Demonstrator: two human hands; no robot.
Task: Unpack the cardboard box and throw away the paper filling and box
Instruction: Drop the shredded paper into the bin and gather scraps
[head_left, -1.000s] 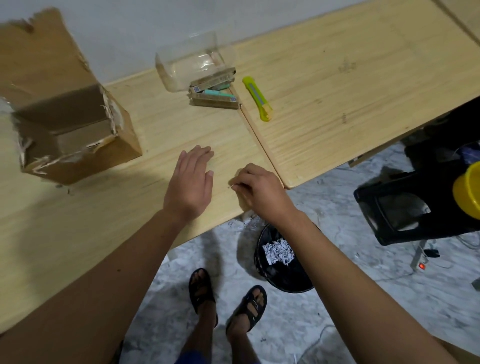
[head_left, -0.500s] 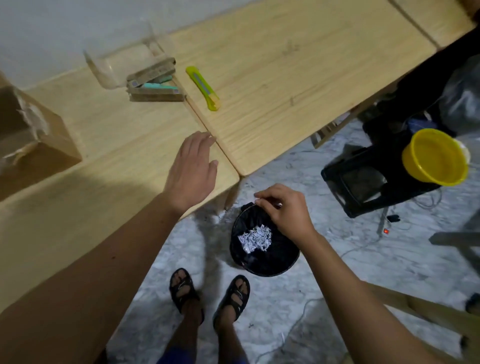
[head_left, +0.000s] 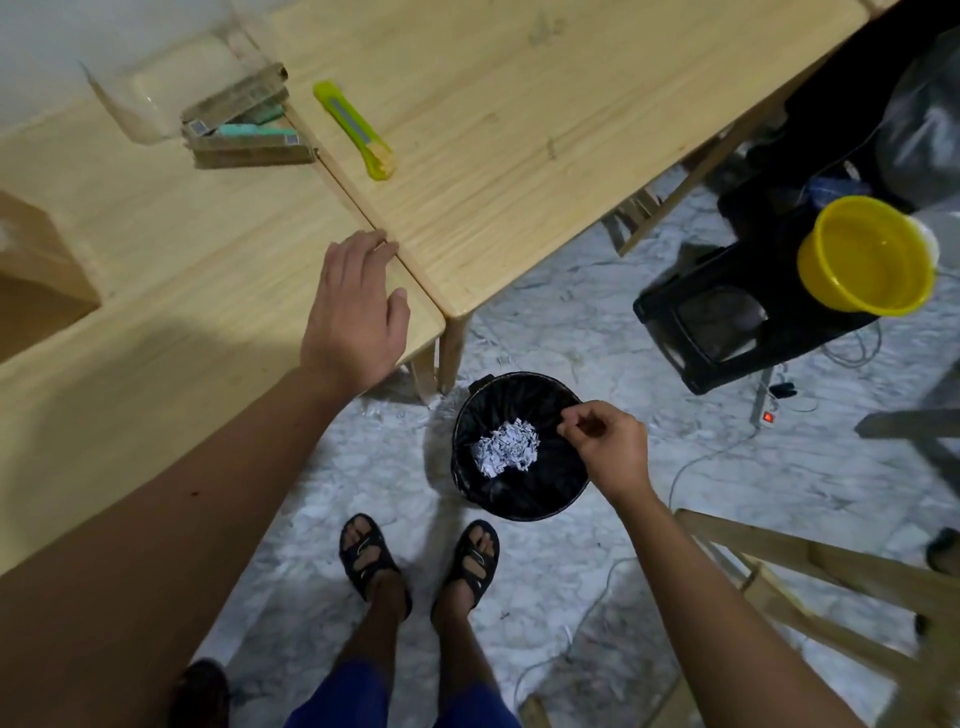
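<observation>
Head view: left hand (head_left: 353, 317) lies flat, fingers straight, on the wooden table (head_left: 171, 291) near its corner; right hand (head_left: 608, 447) hangs over the black bin (head_left: 470, 467) on the floor, thumb and fingers pinched together, cannot tell if anything is between them. Shredded paper filling (head_left: 506, 447) sits in the bin; cardboard box (head_left: 36, 270) is on the table at the far left edge, partly cut off. Yellow-green utility knife (head_left: 356, 130) lies further back beside small flat packs (head_left: 244, 130) and a clear container (head_left: 171, 88).

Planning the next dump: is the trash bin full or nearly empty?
Nearly empty: the trash bin holds only a small clump of shredded paper.
</observation>
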